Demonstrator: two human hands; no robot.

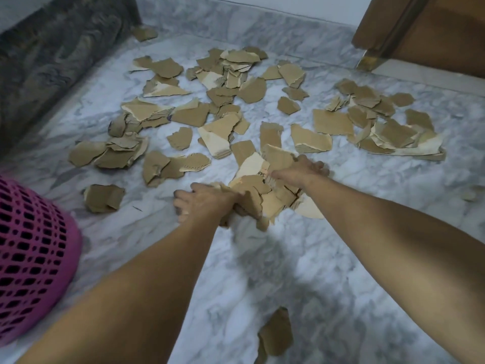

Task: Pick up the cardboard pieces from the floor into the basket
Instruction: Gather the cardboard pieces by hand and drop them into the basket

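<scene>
Several torn brown cardboard pieces (225, 101) lie scattered over the marble floor (262, 271). Between my two hands sits a gathered bundle of cardboard pieces (259, 187), partly lifted off the floor. My left hand (202, 203) grips the bundle's near left side with curled fingers. My right hand (301, 170) holds its far right side, fingers wrapped over the top pieces. A pink mesh basket (31, 258) stands at the left edge, apart from both hands. One loose piece (275, 334) lies close to me on the floor.
A dark patterned sofa or rug edge (52, 53) runs along the left rear. A wooden door (425, 30) stands at the back right. A further cluster of cardboard (388, 127) lies to the right.
</scene>
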